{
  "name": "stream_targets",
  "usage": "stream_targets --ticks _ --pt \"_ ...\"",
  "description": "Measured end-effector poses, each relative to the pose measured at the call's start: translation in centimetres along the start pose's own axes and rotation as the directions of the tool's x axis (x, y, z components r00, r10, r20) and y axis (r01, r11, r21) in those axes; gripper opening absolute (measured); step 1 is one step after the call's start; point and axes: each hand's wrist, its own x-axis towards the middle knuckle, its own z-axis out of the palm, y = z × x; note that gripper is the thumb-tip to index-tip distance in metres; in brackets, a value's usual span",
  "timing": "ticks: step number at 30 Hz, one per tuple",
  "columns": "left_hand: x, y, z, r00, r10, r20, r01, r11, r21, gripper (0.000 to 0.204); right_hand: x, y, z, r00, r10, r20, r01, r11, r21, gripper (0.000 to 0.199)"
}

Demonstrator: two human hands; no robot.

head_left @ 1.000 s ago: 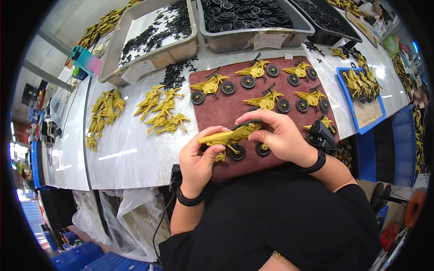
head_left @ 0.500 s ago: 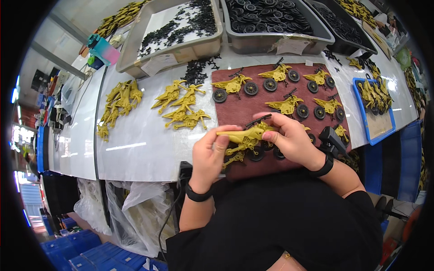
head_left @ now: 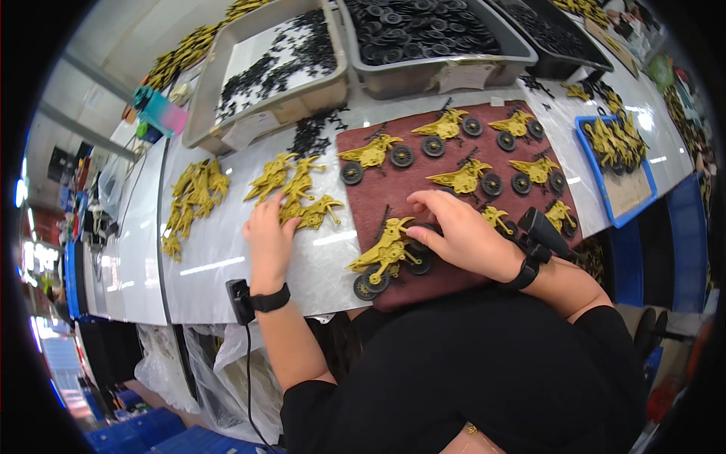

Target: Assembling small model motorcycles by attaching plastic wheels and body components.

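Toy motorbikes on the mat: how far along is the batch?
Done: about six yellow toy motorbikes with black wheels sit on the brown mat. In hand: the right hand presses another bike on the mat's near edge, while the left hand reaches the pile of bare yellow frames. Left: that pile and another further left.

Garment: black short-sleeved top.
Left wrist: black band [head_left: 270,300], boxy black device, thin cable trailing down.
Right wrist: black band [head_left: 527,271], black device.

White worktable [head_left: 227,265], blue crates [head_left: 144,427] on floor, bright light at left.
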Motion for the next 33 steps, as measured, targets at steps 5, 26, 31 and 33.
stream_targets --ticks 5,26,31,33 --pt "-0.1 2.1 -1.5 0.999 -0.006 -0.043 0.008 0.999 0.041 0.059 0.3 1.2 -4.0 0.972 0.164 -0.169 -0.144 0.982 0.125 0.027" --pt "5.4 22.4 3.9 0.758 0.610 0.232 -0.558 0.790 -0.253 0.038 0.6 8.5 -8.1 0.963 0.224 -0.147 -0.232 0.972 -0.035 0.038" --pt "4.5 22.9 4.3 0.796 0.586 0.150 -0.544 0.802 -0.245 0.038 0.3 8.5 -7.2 0.965 0.185 -0.184 -0.210 0.970 -0.123 0.035" --pt "4.3 23.0 4.2 0.803 0.582 0.127 -0.544 0.803 -0.241 0.037 0.1 8.5 -6.9 0.958 0.156 -0.242 -0.196 0.969 -0.150 0.036"
